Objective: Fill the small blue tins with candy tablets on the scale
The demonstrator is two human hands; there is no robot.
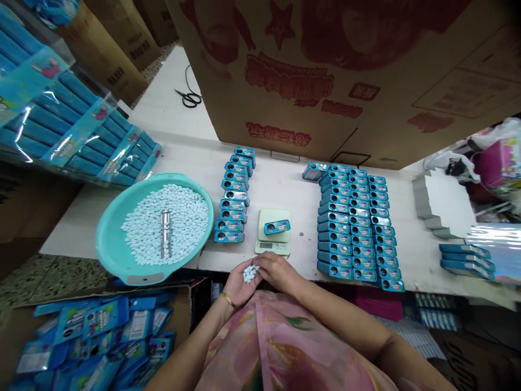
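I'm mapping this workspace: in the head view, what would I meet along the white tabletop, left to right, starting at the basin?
Teal basin of pale pellets → single column of blue boxes → pale scale bearing one box → three-column block of blue boxes → white stack.

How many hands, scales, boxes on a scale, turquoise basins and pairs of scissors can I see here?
Left hand and right hand: 2
Scale: 1
Blue box on the scale: 1
Turquoise basin: 1
Scissors: 1
Total: 6
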